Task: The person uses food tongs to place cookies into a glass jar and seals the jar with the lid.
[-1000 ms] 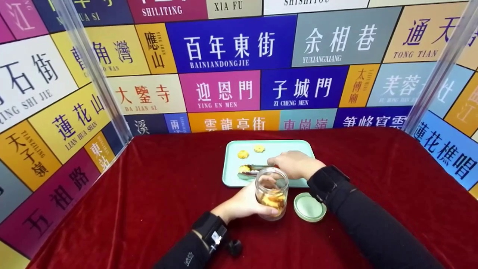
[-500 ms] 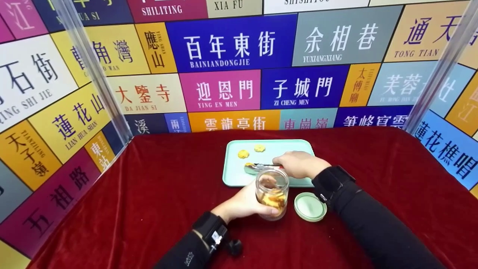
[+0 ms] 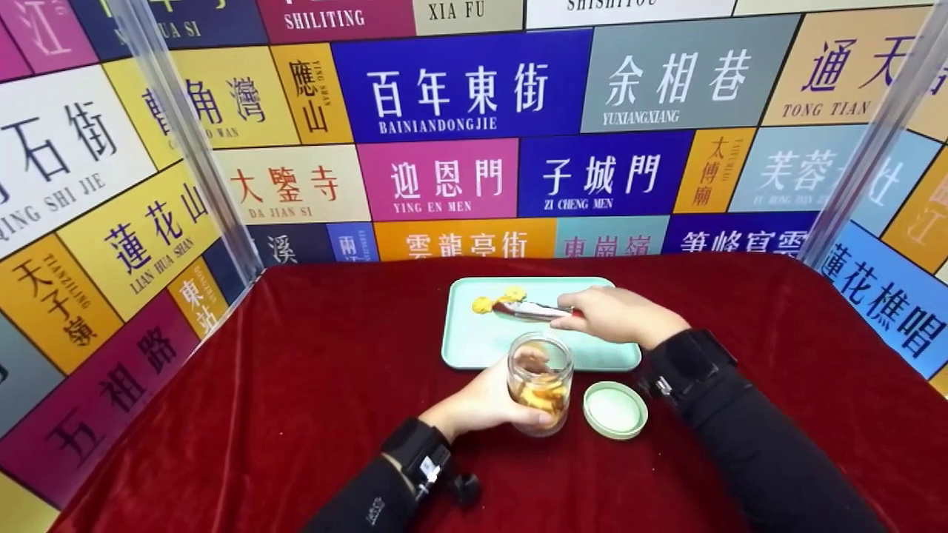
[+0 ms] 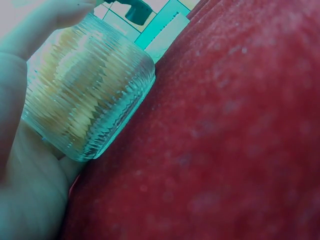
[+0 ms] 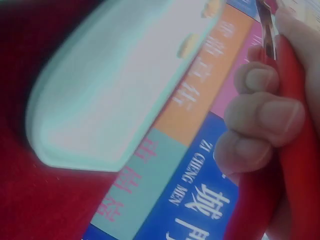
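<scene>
My left hand [image 3: 480, 400] grips a clear glass jar [image 3: 539, 370] standing without its lid, partly filled with yellow-brown cookies [image 3: 544, 396]. In the left wrist view, the jar's ribbed wall [image 4: 90, 85] shows more cookies stacked inside. My right hand [image 3: 621, 314] holds red-handled metal tongs [image 3: 529, 310] over the mint-green tray [image 3: 461, 349], fingers curled round the handles [image 5: 295, 165]. The tongs' tips reach left, close to one yellow flower-shaped cookie [image 3: 482, 305] and another cookie [image 3: 515, 294]. Whether the tips hold a third cookie is hard to tell.
A pale green round lid [image 3: 615, 409] lies on the red cloth [image 3: 333, 355], right of the jar. Behind the table stands a wall of coloured name panels [image 3: 459, 85], with a clear upright post [image 3: 196, 141] at the left.
My right hand and the tongs have moved up and right, off the tray's lower left part, where a cookie lay between the tips. The left hand and jar have stayed still.
</scene>
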The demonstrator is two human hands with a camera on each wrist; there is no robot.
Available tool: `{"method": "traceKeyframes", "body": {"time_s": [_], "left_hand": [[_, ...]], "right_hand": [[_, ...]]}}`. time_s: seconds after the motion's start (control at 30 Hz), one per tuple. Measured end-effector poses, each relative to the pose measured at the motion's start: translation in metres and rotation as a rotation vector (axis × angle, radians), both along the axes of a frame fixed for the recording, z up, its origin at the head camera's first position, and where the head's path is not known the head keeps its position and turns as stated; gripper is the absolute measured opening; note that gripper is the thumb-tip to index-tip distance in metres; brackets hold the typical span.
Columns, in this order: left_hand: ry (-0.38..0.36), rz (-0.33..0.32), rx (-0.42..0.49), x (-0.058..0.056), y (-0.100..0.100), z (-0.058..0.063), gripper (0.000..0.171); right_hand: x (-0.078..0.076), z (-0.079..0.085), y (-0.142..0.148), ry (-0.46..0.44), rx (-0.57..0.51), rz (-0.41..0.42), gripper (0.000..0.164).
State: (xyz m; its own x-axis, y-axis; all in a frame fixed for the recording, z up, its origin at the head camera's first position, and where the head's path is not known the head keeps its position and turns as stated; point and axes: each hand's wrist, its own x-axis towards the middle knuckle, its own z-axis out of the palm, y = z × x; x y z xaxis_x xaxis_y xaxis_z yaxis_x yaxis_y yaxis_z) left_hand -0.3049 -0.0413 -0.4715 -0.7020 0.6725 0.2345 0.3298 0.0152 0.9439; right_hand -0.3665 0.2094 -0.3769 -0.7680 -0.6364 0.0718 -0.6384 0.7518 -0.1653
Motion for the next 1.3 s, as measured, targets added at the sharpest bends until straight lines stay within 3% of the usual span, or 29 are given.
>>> {"method": "traceKeyframes", "body": {"time_s": [0.37, 0.6, 0.97, 1.3], "left_hand": [[0.003, 0.025, -0.023, -0.001, -0.001, -0.002, 0.081], [0.010, 0.022, -0.025, -0.002, -0.001, -0.004, 0.079], [0.008, 0.036, -0.029, 0.000, 0.000, -0.005, 0.083], [0.014, 0.056, -0.046, -0.001, -0.001, -0.003, 0.080]], "right_hand": [[0.015, 0.027, 0.021, -0.026, -0.107, -0.067, 0.032], [0.033, 0.034, 0.028, -0.013, -0.102, -0.061, 0.034], [0.065, 0.046, 0.035, 0.003, -0.195, -0.066, 0.033], [0.084, 0.057, 0.041, 0.029, -0.191, -0.070, 0.032]]}}
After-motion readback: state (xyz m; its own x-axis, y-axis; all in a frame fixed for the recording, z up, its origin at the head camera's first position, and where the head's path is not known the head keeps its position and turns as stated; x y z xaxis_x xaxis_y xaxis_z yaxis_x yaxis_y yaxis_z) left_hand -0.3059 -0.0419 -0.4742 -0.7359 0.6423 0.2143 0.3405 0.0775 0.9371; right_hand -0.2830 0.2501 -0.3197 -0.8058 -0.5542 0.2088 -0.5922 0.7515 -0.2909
